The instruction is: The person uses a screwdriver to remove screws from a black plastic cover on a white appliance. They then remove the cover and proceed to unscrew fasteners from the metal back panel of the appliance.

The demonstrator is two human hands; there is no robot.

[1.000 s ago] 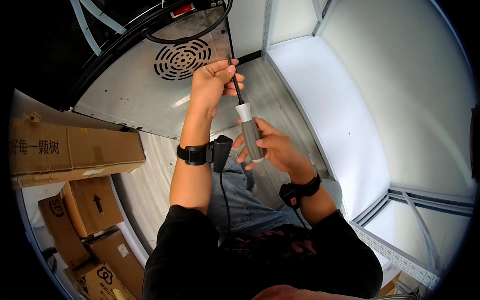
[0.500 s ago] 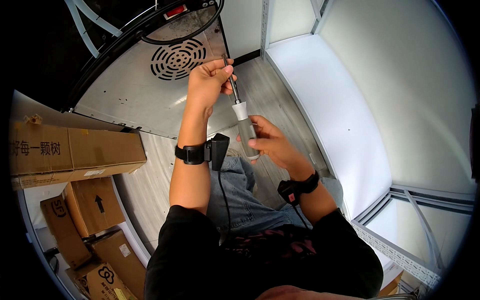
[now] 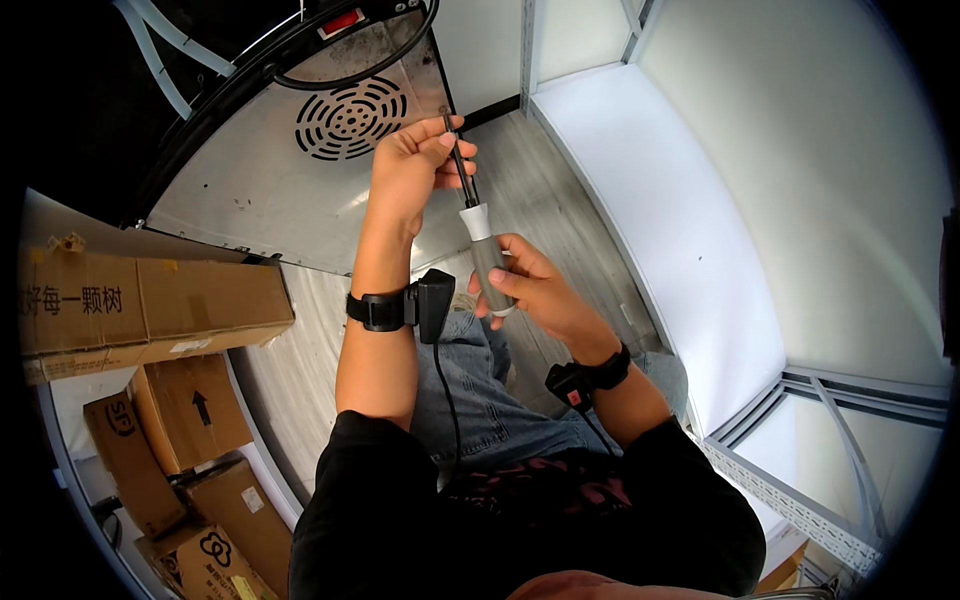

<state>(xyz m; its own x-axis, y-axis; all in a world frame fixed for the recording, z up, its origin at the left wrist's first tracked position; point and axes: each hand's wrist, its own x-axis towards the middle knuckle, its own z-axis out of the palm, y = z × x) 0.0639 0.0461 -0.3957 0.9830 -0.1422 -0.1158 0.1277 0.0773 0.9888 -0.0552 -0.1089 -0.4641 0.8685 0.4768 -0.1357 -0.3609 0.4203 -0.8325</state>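
A screwdriver (image 3: 487,258) with a grey handle and white collar slants up toward the edge of a metal panel (image 3: 270,190). My right hand (image 3: 535,285) is closed around its handle. Farther up, my left hand (image 3: 415,165) pinches the dark shaft close to the tip. The tip lies at the panel's right edge, near a small screw spot (image 3: 443,110); whether it sits in a screw head is too small to tell. Round vent slots (image 3: 352,119) are cut in the panel just left of my left hand.
A black cable (image 3: 340,87) loops over the panel below a red switch (image 3: 341,23). Cardboard boxes (image 3: 200,300) stand at the left, with several more on a shelf beneath. A white shelf (image 3: 640,190) on a metal frame runs along the right.
Both hands and the screwdriver have shifted very slightly to the left in the picture. My right-hand fingers have changed position on the handle, and the shaft appears turned.
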